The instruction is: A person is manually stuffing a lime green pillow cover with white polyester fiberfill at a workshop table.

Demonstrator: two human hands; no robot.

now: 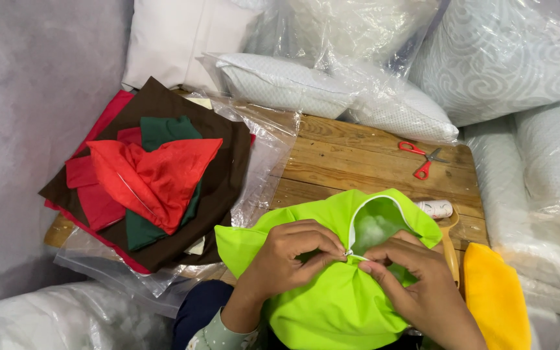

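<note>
A lime green pillow cover [332, 304] lies in front of me, stuffed with white filling that shows through its open zipper mouth [374, 227]. My left hand [286, 256] pinches the green fabric at the zipper's end. My right hand [416, 285] pinches the small zipper pull [351, 253] right beside the left fingers. Both hands meet at the same spot on the cover.
A stack of brown, red and dark green fabric covers [153, 175] lies on clear plastic at the left. Red-handled scissors [422, 159] rest on the wooden table [358, 155]. A yellow cushion [497, 298] sits at the right. Plastic-wrapped white pillows [332, 84] ring the back and right side.
</note>
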